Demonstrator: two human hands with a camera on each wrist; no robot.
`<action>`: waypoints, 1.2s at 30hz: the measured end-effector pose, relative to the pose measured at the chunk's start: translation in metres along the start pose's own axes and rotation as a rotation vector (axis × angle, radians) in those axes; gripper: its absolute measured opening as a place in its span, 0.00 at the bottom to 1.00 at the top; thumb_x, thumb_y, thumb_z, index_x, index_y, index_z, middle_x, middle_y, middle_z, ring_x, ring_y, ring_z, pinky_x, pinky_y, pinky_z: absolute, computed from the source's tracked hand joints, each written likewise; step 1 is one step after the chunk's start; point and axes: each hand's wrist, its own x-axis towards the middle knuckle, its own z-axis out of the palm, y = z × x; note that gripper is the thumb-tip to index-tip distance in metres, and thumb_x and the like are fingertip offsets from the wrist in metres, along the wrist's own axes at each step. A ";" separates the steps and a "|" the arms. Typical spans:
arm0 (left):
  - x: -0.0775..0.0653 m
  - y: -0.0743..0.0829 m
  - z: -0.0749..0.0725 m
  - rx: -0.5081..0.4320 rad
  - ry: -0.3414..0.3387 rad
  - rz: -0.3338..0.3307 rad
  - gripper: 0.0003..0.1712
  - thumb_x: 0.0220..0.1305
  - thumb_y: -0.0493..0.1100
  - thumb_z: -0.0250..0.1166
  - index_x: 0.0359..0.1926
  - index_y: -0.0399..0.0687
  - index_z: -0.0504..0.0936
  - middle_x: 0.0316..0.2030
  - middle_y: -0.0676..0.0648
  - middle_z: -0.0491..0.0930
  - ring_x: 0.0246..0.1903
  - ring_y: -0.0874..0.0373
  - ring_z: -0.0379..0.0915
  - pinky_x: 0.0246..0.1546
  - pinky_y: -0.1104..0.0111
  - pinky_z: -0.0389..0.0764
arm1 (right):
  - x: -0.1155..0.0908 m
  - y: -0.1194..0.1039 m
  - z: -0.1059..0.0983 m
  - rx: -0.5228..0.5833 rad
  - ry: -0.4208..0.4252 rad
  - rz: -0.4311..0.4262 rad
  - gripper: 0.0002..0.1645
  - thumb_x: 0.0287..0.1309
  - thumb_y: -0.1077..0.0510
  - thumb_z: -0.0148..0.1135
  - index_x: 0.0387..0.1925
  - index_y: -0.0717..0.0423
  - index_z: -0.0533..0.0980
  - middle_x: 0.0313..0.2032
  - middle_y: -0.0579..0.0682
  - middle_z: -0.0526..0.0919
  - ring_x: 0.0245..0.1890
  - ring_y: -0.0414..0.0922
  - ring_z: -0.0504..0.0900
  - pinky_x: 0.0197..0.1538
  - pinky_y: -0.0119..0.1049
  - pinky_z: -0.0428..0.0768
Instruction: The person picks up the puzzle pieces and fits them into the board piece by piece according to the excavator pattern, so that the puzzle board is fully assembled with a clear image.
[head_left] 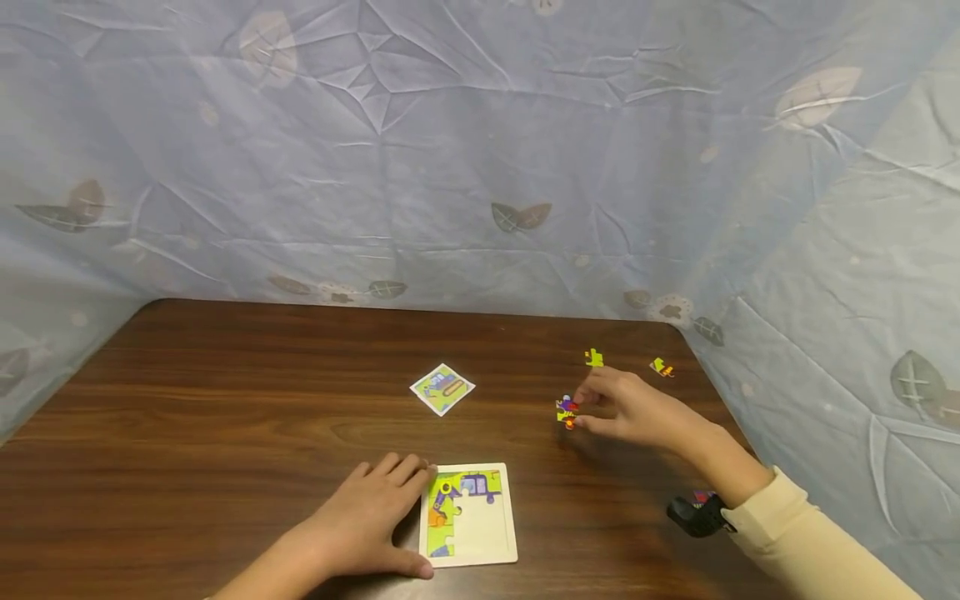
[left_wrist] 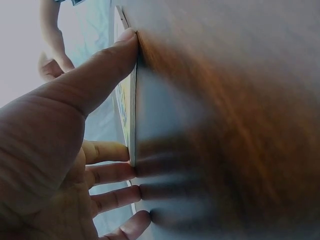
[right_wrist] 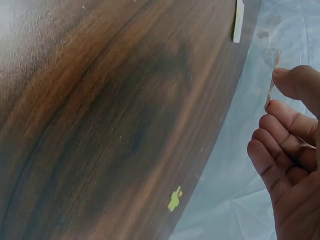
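Observation:
My right hand [head_left: 626, 408] pinches a small purple, green and orange puzzle piece [head_left: 566, 413] between thumb and index finger, raised over the table. Seen edge-on in the right wrist view, the piece [right_wrist: 272, 82] is thin, and the other fingers curl below it. A square puzzle board [head_left: 511, 521] lies flat before me, with pieces along its left and top sides and bare cream backing elsewhere. My left hand [head_left: 367, 517] is spread along the board's left side, thumb by the lower corner, fingers by the upper one. In the left wrist view, thumb [left_wrist: 117, 55] and fingertips touch the board's edge.
A small picture card [head_left: 442, 389] lies beyond the board. Loose puzzle pieces lie at the right: a green one [head_left: 595, 357], another [head_left: 662, 367] near the table's edge, and a purple one [head_left: 702, 497] partly hidden by the black wrist device [head_left: 697, 517]. Patterned cloth [head_left: 450, 167] surrounds the table.

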 end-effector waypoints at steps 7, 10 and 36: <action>0.001 0.001 0.001 -0.009 -0.007 -0.012 0.66 0.45 0.80 0.74 0.76 0.44 0.68 0.72 0.43 0.71 0.70 0.42 0.67 0.64 0.32 0.72 | 0.000 -0.011 0.003 0.002 0.003 -0.042 0.10 0.60 0.59 0.75 0.41 0.55 0.82 0.39 0.47 0.84 0.39 0.41 0.83 0.44 0.36 0.87; 0.001 0.001 0.001 -0.005 0.000 -0.010 0.66 0.45 0.80 0.74 0.76 0.44 0.68 0.72 0.43 0.72 0.69 0.43 0.68 0.63 0.32 0.72 | 0.001 -0.019 0.008 -0.002 0.011 -0.052 0.09 0.60 0.59 0.74 0.40 0.56 0.82 0.39 0.48 0.83 0.39 0.43 0.83 0.43 0.35 0.87; -0.001 0.000 0.001 -0.008 0.002 -0.023 0.65 0.45 0.78 0.75 0.76 0.45 0.68 0.72 0.43 0.71 0.70 0.42 0.67 0.65 0.31 0.70 | 0.006 -0.107 0.058 -0.035 -0.120 -0.064 0.12 0.66 0.50 0.71 0.45 0.51 0.82 0.44 0.43 0.81 0.40 0.32 0.73 0.43 0.25 0.81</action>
